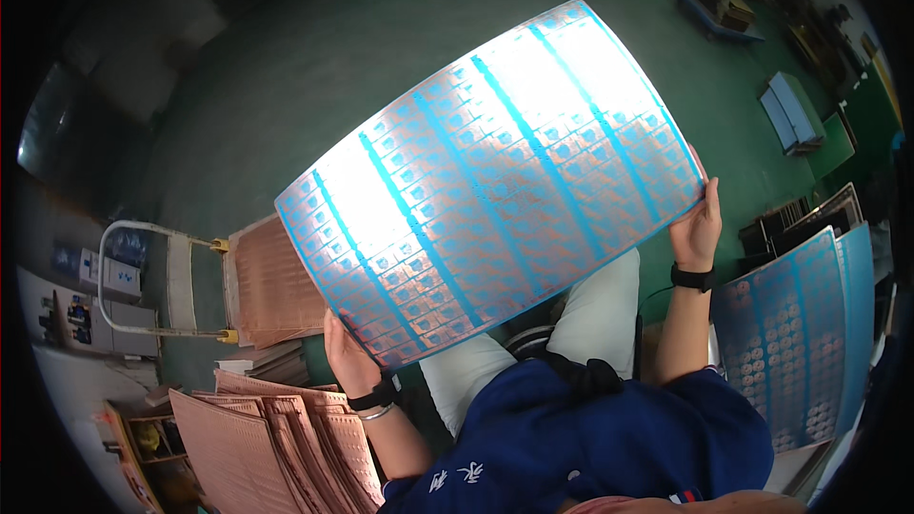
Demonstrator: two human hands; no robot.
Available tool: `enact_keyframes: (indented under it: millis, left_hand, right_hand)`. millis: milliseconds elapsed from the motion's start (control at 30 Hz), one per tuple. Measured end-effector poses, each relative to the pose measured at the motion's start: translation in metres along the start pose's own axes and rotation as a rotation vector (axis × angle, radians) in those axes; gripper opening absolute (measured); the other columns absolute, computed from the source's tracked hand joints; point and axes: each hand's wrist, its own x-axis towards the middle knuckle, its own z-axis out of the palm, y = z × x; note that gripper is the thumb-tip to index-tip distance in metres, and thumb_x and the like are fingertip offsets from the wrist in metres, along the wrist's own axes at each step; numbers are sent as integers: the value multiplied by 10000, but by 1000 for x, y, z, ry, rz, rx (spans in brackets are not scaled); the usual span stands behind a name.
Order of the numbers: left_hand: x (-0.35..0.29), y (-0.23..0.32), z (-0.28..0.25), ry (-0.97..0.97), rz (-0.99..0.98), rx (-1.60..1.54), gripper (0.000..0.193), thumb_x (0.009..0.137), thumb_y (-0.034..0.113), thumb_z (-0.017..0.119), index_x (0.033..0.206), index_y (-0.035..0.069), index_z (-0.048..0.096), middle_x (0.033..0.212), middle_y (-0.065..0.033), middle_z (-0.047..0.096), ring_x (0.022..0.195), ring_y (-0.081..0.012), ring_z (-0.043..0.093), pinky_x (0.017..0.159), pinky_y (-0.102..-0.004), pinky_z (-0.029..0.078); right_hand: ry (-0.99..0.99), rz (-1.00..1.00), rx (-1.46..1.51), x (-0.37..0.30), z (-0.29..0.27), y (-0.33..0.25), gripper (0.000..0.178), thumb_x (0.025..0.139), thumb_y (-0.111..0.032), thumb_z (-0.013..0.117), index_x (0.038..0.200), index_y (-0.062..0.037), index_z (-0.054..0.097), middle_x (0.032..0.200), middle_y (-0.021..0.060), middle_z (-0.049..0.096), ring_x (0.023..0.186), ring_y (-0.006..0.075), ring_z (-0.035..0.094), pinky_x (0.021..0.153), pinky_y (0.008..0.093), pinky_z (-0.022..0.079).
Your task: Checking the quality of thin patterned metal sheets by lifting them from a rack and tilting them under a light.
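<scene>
A large copper-coloured circuit board panel (505, 200) with blue bands and rows of small printed patterns is held up before me, tilted, with strong light glaring off it. My left hand (348, 362) grips its near left corner. On the right edge, my right hand (698, 224) holds the panel, with the fingers partly behind it. Both hands are closed on the board; the fingertips beneath it are hidden. Dark bands circle both wrists. Below the panel, my legs in pale trousers show.
Copper panels (276, 438) stand in a stack at lower left. A trolley (157, 276) carries another copper sheet (276, 281). Blue-patterned panels (785, 343) lean at right. Farther off on the green floor are a loaded cart (719, 5) and a pale blue stack (790, 114).
</scene>
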Motion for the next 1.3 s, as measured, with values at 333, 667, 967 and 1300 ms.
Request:
enact_keyframes:
  millis: [333, 667, 967, 1300]
  left_hand:
    - [1, 0, -16, -24, -49, 12, 452, 944, 260, 411, 1282, -39, 386, 1248, -118, 483, 1141, -211, 466, 977, -352, 354]
    - [2, 0, -25, 1, -74, 53, 453, 944, 271, 411, 1283, -29, 388, 1264, -125, 468, 1149, -217, 459, 979, -356, 352]
    - [3, 4, -27, 3, -53, 106, 439, 945, 258, 412, 1277, -29, 395, 1255, -121, 478, 1139, -214, 470, 969, -347, 363]
    - [3, 9, -27, 11, -50, 97, 429, 954, 255, 401, 1275, -29, 401, 1242, -109, 493, 1114, -191, 487, 944, -332, 383]
  right_hand:
    - [60, 35, -39, -1, 10, 2, 552, 979, -371, 219, 1336, 42, 295, 1331, 161, 413, 1213, 251, 425, 1006, 389, 354]
    - [72, 47, -9, -1, 15, 6, 551, 976, -374, 230, 1328, 43, 307, 1330, 164, 409, 1231, 250, 404, 1011, 386, 347]
    - [82, 61, 5, -2, 12, 9, 538, 977, -354, 243, 1319, 54, 318, 1322, 168, 415, 1228, 244, 406, 1016, 377, 339]
    - [95, 95, 13, -3, 10, 12, 549, 971, -359, 287, 1333, 54, 294, 1343, 174, 393, 1231, 260, 400, 1027, 398, 319]
